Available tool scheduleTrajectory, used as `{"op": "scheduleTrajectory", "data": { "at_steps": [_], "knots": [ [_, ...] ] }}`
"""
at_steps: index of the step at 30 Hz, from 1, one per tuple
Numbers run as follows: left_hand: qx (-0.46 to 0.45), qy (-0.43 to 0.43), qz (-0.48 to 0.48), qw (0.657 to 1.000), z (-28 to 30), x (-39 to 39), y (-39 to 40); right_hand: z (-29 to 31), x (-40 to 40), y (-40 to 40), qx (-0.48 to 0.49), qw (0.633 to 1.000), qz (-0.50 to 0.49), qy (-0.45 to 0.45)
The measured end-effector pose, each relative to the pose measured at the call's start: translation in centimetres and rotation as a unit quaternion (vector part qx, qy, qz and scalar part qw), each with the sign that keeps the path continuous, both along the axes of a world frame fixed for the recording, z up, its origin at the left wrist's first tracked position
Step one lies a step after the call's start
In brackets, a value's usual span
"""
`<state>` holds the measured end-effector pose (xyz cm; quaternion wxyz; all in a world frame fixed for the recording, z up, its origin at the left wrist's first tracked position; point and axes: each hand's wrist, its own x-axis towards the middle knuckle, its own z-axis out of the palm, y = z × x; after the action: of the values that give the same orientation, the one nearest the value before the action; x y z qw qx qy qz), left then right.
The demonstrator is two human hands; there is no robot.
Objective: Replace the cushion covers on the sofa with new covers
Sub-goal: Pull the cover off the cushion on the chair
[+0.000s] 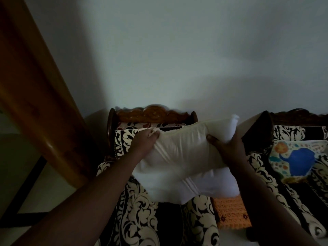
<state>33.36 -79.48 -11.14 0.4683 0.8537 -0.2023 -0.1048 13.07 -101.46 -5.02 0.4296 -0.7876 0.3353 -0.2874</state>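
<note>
**Bare cushion held over the armchair**

The person stood facing the wall with both arms stretched forward, holding a white cushion (184, 162) in the air above a carved wooden armchair (152, 114). The cushion had no patterned cover on it; a cream inner casing wrapped most of it, and a brighter white corner of filling stuck up at its upper right.

The left hand (144, 141) pinched the cream fabric at the cushion's upper left edge, fingers curled and bunched tightly over the seam. The right hand (225, 144) gripped the cushion near its upper right end, thumb pressed into the front face and the other fingers wrapped behind, where I could not see them. Between the two hands the fabric pulled into taut creases.

The armchair under the cushion wore black upholstery with a cream scroll pattern, and a matching black-and-cream cover (127, 137) stood against its backrest just behind the left hand. Whether that hand also touched it, I could not tell. An orange crocheted mat (230, 213) lay on the floor in the gap between the armchair and a sofa (300, 132) on the right in the same pattern. On the sofa seat rested a pale cushion printed with a blue elephant (296, 161). A broad wooden door frame (35, 96) slanted down the left side. The room was dim.
</note>
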Motion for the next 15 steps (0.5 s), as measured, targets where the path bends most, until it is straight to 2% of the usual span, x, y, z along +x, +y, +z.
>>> {"op": "scheduleTrajectory", "data": {
  "at_steps": [2,4,6,8,9,11,13,15],
  "knots": [
    [-0.06,-0.012,0.014,0.998,-0.2,-0.3,0.4,-0.2,0.2,0.4,-0.095,0.992,-0.048,0.071],
    [-0.084,-0.038,-0.006,0.996,0.1,-0.4,0.6,0.0,0.3,1.5,-0.263,0.96,-0.049,0.081],
    [-0.076,-0.074,-0.036,0.994,0.8,-0.6,0.5,-0.4,1.2,3.4,-0.365,0.917,0.077,0.14],
    [-0.086,-0.087,-0.059,0.991,1.6,-1.0,0.1,-2.1,2.6,5.0,-0.386,0.861,0.203,0.26],
    [-0.096,-0.093,-0.072,0.988,1.9,-1.2,-0.1,-3.1,3.2,5.6,-0.385,0.843,0.228,0.3],
    [-0.12,-0.113,-0.094,0.982,2.7,-1.3,-0.1,-4.3,4.1,5.9,-0.379,0.85,0.222,0.292],
    [-0.109,-0.141,-0.096,0.979,3.0,-0.7,0.4,-4.6,4.9,6.1,-0.387,0.872,0.215,0.209],
    [-0.066,-0.185,-0.084,0.977,3.3,0.1,1.6,-4.5,5.4,6.4,-0.401,0.877,0.223,0.145]
  ]
}}
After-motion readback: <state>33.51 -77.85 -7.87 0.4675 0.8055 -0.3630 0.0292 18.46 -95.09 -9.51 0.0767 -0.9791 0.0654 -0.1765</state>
